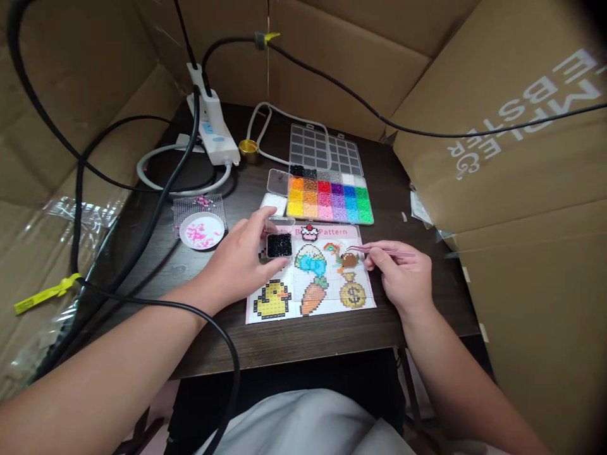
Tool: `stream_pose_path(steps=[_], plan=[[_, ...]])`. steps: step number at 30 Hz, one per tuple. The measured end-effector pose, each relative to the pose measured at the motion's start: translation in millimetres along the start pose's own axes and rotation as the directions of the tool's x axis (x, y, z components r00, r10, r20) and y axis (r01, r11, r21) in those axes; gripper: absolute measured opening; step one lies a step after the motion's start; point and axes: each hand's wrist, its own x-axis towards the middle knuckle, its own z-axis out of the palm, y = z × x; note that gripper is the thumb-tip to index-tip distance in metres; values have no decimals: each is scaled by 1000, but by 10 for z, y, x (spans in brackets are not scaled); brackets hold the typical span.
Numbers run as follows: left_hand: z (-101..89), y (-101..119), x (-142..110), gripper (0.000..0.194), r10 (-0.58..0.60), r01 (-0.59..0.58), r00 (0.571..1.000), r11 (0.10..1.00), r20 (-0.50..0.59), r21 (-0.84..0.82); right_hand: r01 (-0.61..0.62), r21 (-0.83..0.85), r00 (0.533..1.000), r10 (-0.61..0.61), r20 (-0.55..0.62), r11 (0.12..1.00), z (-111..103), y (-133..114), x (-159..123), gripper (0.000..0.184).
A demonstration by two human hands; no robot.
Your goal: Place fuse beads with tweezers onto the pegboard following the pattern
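Here, black beads (279, 245), tweezers (385, 251) in right hand (408, 277)

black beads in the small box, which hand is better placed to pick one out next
The right hand, I'd judge: it holds the pink tweezers, tips pointing left, toward the side where the black beads are. The left hand is occupied holding the small box.

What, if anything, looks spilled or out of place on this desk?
Pink beads lie on the mesh board outside the white dish, possibly spilled, possibly placed there. A black cable also passes in front of the left forearm, perhaps in the way. No spill shows around the box of black beads at the left hand.
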Motion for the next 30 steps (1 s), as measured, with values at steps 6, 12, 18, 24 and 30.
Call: stream_pose_path(steps=[6,12,18,24,30], plan=[[-5,3,9,79,-18,17,1000,1000,-4,-18,-29,-38,999,31,42,999,10,12,55,9],[6,-12,17,78,-8,8,1000,1000,-5,-25,-55,-59,997,57,44,997,12,-32,59,9],[-7,5,14,79,-27,27,1000,999,4,-25,-78,40,997,78,14,996,9,31,69,14],[-1,22,5,79,-27,27,1000,1000,10,-13,-16,74,1000,16,-3,997,183,-149,90,20],[10,27,-10,80,-12,12,1000,999,11,-32,106,19,993,-107,51,994,702,-527,47,9]])
